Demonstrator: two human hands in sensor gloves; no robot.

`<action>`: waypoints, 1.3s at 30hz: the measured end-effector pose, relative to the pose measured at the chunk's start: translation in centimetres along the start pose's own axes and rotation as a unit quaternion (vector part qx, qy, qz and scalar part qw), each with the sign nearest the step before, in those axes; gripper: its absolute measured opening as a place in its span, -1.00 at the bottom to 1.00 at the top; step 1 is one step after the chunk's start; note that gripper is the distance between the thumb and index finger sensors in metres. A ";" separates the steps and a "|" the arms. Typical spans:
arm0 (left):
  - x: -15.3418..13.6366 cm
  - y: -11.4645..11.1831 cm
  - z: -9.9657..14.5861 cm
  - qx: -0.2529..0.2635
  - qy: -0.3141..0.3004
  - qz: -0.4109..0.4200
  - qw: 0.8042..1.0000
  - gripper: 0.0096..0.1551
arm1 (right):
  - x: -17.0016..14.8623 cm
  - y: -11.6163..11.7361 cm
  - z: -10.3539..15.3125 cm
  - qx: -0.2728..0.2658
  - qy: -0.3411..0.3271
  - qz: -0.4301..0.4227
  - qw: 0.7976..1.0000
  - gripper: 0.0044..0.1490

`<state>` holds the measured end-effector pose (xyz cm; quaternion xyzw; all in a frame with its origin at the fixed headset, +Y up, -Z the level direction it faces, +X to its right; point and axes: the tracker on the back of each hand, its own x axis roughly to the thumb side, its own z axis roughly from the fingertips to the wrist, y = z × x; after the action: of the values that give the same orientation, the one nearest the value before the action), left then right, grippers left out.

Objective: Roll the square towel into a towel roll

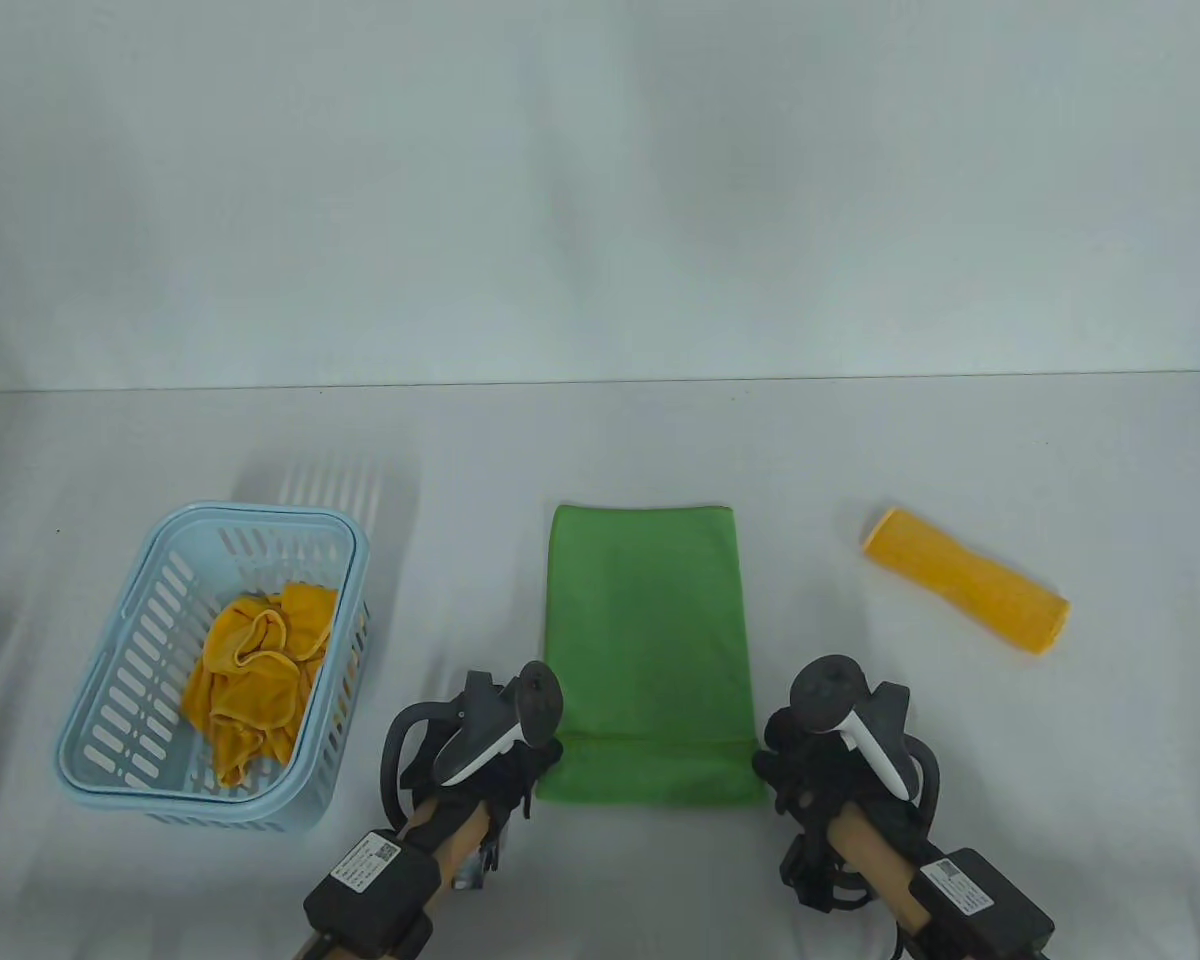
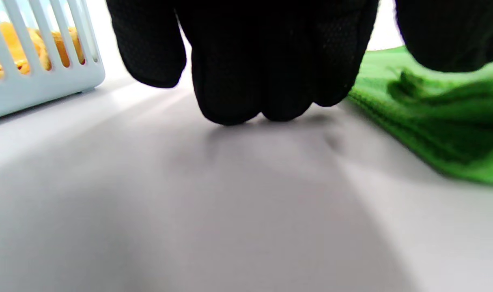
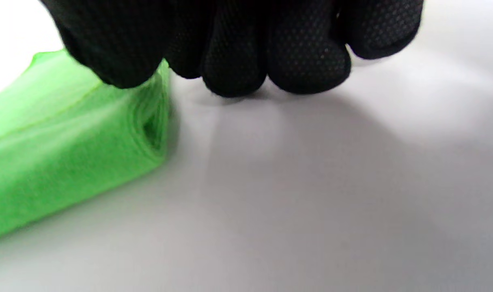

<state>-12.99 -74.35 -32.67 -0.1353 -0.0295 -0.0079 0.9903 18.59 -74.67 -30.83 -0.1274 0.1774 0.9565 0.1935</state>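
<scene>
A green towel point(image 1: 645, 640) is lying folded at the table's point(image 1: 600, 450) centre, its near edge turned over. The left hand point(image 1: 505, 745) and right hand point(image 1: 810, 755) are pinching its near corners, fingers curled.

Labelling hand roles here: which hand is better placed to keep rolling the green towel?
Neither alone, probably. The left hand and right hand sit at opposite near corners of the green towel, whose near edge is already turned over; the right thumb visibly presses the roll's end.
</scene>
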 end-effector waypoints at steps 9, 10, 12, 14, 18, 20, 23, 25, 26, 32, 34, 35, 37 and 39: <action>0.8 1.7 1.7 0.035 -0.053 0.009 0.998 -0.11 | 2.0 -0.8 2.2 -0.044 -0.089 0.020 0.995 -0.13; 1.2 1.7 2.0 0.036 -0.067 0.006 0.997 -0.10 | 2.3 -0.7 2.5 -0.049 -0.096 0.030 0.994 -0.12; 2.0 1.6 2.3 0.027 -0.107 -0.003 0.994 -0.09 | 2.9 -0.4 2.9 -0.047 -0.125 0.053 0.990 -0.11; 3.0 1.1 2.6 0.001 -0.154 -0.017 0.988 -0.10 | 3.5 0.3 3.3 -0.041 -0.145 0.080 0.985 -0.10; 4.5 0.1 3.0 -0.020 -0.184 -0.051 0.981 -0.12 | 4.3 1.9 3.4 -0.010 -0.178 0.128 0.976 -0.10; 4.9 -0.3 3.0 -0.021 -0.189 -0.073 0.979 -0.13 | 4.4 2.4 3.3 -0.010 -0.176 0.149 0.973 -0.10; 5.3 -1.3 3.1 -0.039 -0.193 -0.098 0.975 -0.15 | 4.3 3.4 3.2 -0.013 -0.177 0.188 0.966 -0.11; 5.4 -1.4 3.3 -0.033 -0.196 -0.107 0.974 -0.15 | 4.3 3.9 3.4 -0.029 -0.187 0.215 0.958 -0.09; 5.3 -1.5 3.3 -0.034 -0.197 -0.110 0.974 -0.15 | 4.4 4.2 3.5 -0.032 -0.189 0.229 0.954 -0.08; 4.9 -1.7 3.1 -0.035 -0.189 -0.103 0.976 -0.14 | 4.4 4.5 3.5 -0.066 -0.191 0.229 0.952 -0.27; 4.8 -1.8 3.0 -0.030 -0.187 -0.110 0.976 -0.12 | 4.5 4.3 3.5 -0.082 -0.191 0.220 0.953 -0.36; 4.8 -1.8 3.0 -0.032 -0.186 -0.109 0.976 -0.11 | 4.6 4.1 3.5 -0.081 -0.190 0.214 0.955 -0.38; 4.6 -2.0 2.8 -0.035 -0.182 -0.103 0.977 -0.06 | 4.4 3.7 3.3 -0.083 -0.190 0.196 0.958 -0.39; 4.6 -2.2 2.5 -0.039 -0.179 -0.104 0.977 0.00 | 4.1 3.2 3.0 -0.081 -0.187 0.176 0.963 -0.40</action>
<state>-8.62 -75.87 -29.38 -0.1696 -0.2203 -0.0874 0.9566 13.09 -74.90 -28.52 0.0712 0.0798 0.9934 0.0411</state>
